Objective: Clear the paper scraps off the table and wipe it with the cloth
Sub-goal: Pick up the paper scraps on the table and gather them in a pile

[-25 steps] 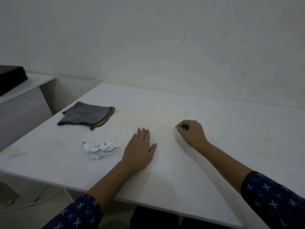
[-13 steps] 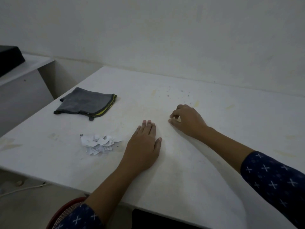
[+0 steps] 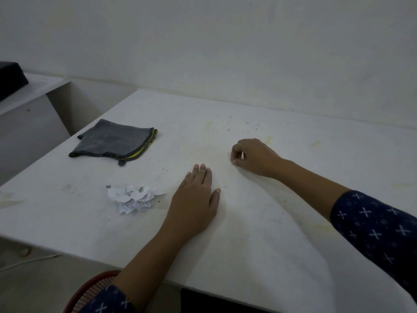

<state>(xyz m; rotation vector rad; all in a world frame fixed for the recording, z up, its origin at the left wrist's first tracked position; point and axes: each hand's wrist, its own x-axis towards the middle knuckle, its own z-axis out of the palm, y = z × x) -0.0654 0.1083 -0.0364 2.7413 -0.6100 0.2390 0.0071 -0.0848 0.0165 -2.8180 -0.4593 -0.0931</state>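
Stained white table: crumpled paper scraps, folded grey cloth.

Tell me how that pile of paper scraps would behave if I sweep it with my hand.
The paper scraps look thin and crumpled, so probably very light and easily scattered. Being loose pieces, they would likely separate rather than slide together. Nothing round, so rolling seems unlikely.

plain room, maybe home: bare white wall, stained white table.
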